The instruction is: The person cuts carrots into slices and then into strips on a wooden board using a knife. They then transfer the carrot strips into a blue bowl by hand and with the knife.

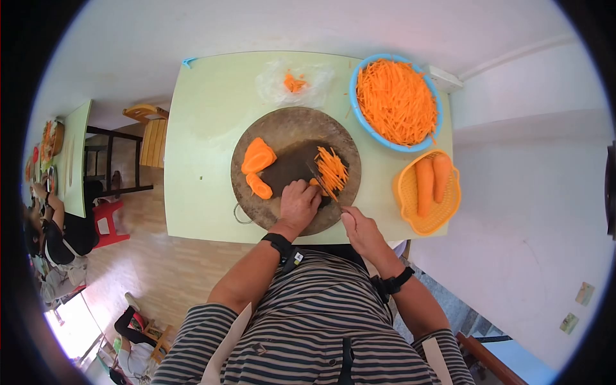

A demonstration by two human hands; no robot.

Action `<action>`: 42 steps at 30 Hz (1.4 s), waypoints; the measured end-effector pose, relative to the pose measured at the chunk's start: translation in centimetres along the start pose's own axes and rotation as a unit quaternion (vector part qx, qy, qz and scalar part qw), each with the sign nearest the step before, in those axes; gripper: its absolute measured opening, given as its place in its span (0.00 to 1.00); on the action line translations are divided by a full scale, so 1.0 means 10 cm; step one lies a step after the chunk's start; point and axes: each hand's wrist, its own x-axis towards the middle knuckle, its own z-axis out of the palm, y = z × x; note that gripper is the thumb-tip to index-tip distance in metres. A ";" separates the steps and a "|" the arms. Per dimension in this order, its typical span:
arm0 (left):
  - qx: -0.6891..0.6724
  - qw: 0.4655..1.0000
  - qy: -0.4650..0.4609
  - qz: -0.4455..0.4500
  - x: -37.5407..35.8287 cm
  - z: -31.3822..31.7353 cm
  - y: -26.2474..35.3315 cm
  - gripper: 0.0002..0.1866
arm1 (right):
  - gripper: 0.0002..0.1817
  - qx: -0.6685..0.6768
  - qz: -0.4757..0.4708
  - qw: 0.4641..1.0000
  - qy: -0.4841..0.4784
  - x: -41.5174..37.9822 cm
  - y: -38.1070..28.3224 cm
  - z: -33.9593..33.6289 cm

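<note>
My right hand (364, 232) is wrapped round the handle of a knife (325, 185), whose blade points away from me over a round wooden chopping board (292, 120). With bent fingers, my left hand (299, 204) presses a small carrot piece (314, 182) against the board, close to the blade's left side. Beyond the blade lies a small heap of carrot shreds (332, 168). On the board's left side sit overlapping carrot slices (258, 156) and a smaller group of slices (259, 187). The underside of my left fingers is hidden.
A blue basin (354, 102) full of shredded carrot stands at the table's back right. Nearer, a yellow basket (403, 208) holds two whole carrots (424, 186). A plastic bag (273, 83) with carrot scraps lies behind the board. Other people (70, 224) sit far left.
</note>
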 end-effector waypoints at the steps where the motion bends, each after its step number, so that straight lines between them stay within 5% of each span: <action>1: 0.002 1.000 -0.001 0.000 -0.01 -0.01 -0.01 0.08 | 0.22 -0.017 -0.015 1.000 -0.002 -0.04 0.00 0.00; 20: 0.006 1.000 -0.001 0.007 -0.01 0.03 -0.02 0.08 | 0.21 0.030 -0.006 0.999 0.012 0.11 -0.05 0.08; 32: 0.005 1.000 -0.019 0.001 -0.03 -0.02 -0.02 0.10 | 0.21 -0.052 0.007 0.998 -0.018 -0.03 -0.02 0.11; 42: 0.011 1.000 -0.001 -0.010 -0.05 0.05 -0.03 0.11 | 0.20 0.027 -0.019 0.999 0.016 0.02 -0.03 0.09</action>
